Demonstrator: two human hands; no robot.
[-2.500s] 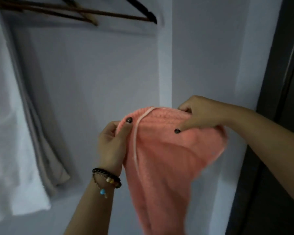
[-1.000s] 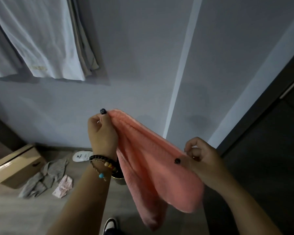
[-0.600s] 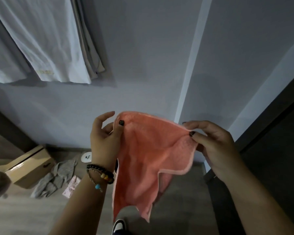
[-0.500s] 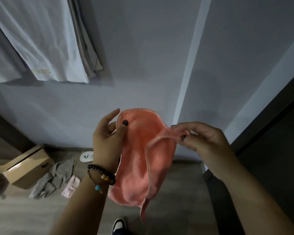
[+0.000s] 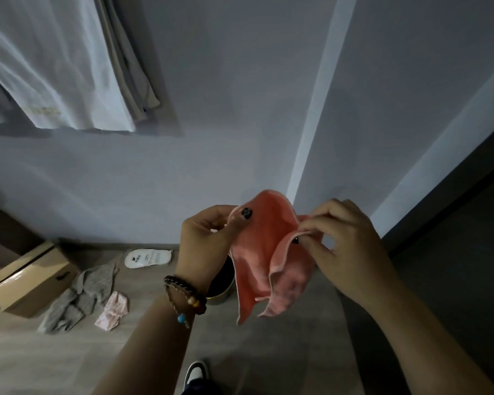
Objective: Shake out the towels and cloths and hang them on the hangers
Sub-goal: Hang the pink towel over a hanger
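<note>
A small salmon-pink cloth point(image 5: 264, 258) hangs in front of me, bunched and folded in on itself. My left hand point(image 5: 206, 240) pinches its upper left edge between thumb and fingers. My right hand point(image 5: 340, 240) pinches the upper right hem, close to the left hand. The cloth's lower corners dangle free above the floor. White and beige towels point(image 5: 57, 67) hang at the upper left; their hangers are out of view.
On the wooden floor lie a cardboard box point(image 5: 26, 280), a grey cloth point(image 5: 77, 300), a small pink patterned cloth point(image 5: 111, 310) and a white slipper point(image 5: 147, 258). A dark round container point(image 5: 221, 286) stands behind my left wrist. A dark door frame point(image 5: 454, 201) runs along the right.
Since 2.5 s ago my view dropped from the hanger rail to the floor. My hands spread the cloth flat, then came together, so it now hangs bunched, slightly lower and further right.
</note>
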